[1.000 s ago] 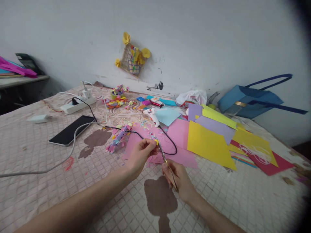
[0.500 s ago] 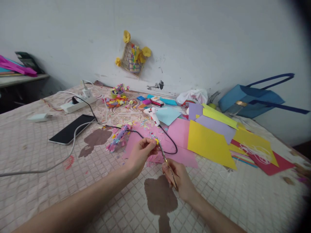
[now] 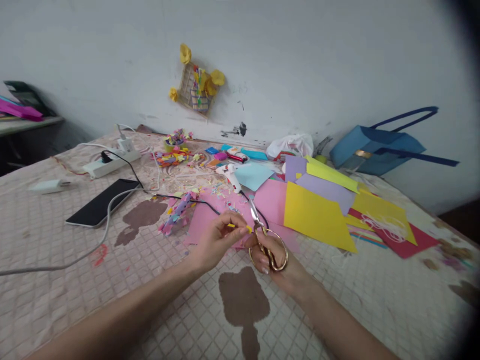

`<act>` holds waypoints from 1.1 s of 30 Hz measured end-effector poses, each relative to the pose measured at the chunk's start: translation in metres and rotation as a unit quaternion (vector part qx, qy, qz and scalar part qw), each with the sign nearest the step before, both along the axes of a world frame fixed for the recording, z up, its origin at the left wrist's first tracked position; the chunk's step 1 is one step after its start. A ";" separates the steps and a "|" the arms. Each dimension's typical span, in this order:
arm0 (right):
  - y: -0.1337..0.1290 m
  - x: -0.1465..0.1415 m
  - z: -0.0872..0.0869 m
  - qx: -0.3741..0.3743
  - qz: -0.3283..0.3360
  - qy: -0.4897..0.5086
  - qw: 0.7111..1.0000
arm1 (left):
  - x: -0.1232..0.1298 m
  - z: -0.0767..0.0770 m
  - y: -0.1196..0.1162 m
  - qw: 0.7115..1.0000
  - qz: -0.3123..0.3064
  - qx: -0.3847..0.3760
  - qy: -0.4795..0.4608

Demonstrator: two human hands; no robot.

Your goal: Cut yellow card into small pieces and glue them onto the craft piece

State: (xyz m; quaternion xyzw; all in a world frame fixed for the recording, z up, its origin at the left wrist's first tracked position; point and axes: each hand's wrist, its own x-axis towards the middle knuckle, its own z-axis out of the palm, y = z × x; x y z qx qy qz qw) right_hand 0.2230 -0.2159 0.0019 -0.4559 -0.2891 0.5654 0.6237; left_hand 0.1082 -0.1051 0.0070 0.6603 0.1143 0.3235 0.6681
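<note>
My left hand (image 3: 224, 233) pinches a small piece of yellow paper (image 3: 248, 229) between thumb and fingers, over the pink sheets. Close beside it, my right hand (image 3: 272, 252) is closed on gold-handled scissors (image 3: 256, 215), its fingers at the loops. The scissors' blades point up and away, just right of the yellow piece, and look apart from it. Beyond the hands lies a white glue gun (image 3: 229, 176) on the pink paper (image 3: 202, 212). To the left rests a lilac stick-like craft piece (image 3: 179, 212) covered in small coloured paper bits.
A black tablet-like device (image 3: 103, 202), a power strip (image 3: 112, 162) and cables lie on the left. Yellow sheets (image 3: 318, 217) and other coloured sheets spread to the right, before a blue bag (image 3: 375, 147). A small pot of paper bits (image 3: 175, 142) stands near the wall.
The scissors have turned in my right hand, so their loops and blade faces now show, and their tips have come away from the yellow piece. The whole view has shifted slightly.
</note>
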 end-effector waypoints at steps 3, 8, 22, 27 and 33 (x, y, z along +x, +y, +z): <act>0.001 0.003 0.001 0.011 0.041 0.107 0.993 | -0.002 0.000 -0.001 0.995 -0.021 0.098 -0.002; 0.000 0.006 -0.002 0.007 0.050 0.145 0.988 | -0.002 -0.001 -0.001 0.984 -0.026 0.174 0.007; -0.003 0.008 -0.001 -0.008 -0.096 -0.230 0.968 | 0.002 -0.002 0.000 0.991 -0.049 0.021 0.122; -0.003 0.007 0.000 -0.026 -0.116 -0.335 0.935 | 0.002 -0.002 -0.002 0.974 -0.086 -0.061 0.203; -0.002 0.006 -0.003 -0.024 -0.101 -0.324 0.940 | 0.001 -0.003 -0.001 0.973 -0.083 -0.097 0.192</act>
